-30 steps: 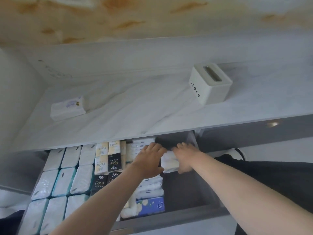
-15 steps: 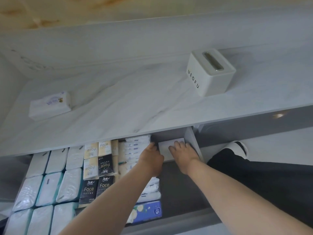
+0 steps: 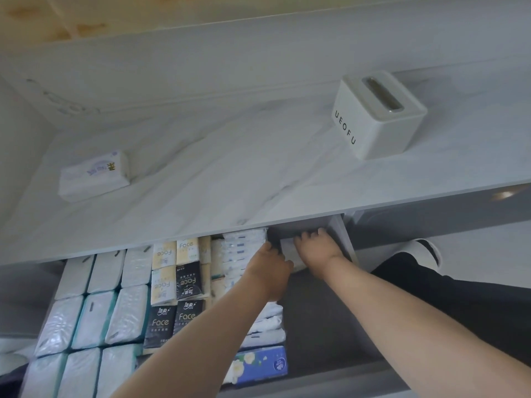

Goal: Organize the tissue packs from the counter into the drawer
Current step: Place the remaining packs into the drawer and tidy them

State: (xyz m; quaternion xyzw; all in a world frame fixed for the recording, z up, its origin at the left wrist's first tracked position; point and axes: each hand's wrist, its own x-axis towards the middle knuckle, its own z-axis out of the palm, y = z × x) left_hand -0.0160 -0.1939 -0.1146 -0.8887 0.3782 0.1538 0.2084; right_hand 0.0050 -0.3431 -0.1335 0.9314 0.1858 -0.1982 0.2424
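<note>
Two hands at 1 o'clock in the drawer (image 3: 324,326): right hand (image 3: 317,251) curled over the tissue pack (image 3: 287,248), left hand (image 3: 268,268) grip impossible to tell. Risks wedging it askew against the stacked row (image 3: 244,248) if pushed unevenly.

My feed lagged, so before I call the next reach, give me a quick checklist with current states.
1. White pack seated at the drawer's back right: cannot tell; its far end is under the counter edge.
2. Both hands free: not ok; the right hand lies on the white pack and the left hand is at its left side.
3. Counter cleared of packs: not ok; a last pack lies at its left.
4. Room in the drawer: ok; there is bare floor on its right side.
5. Tissue box out of the reach path: ok; it stands at the far right.
</note>
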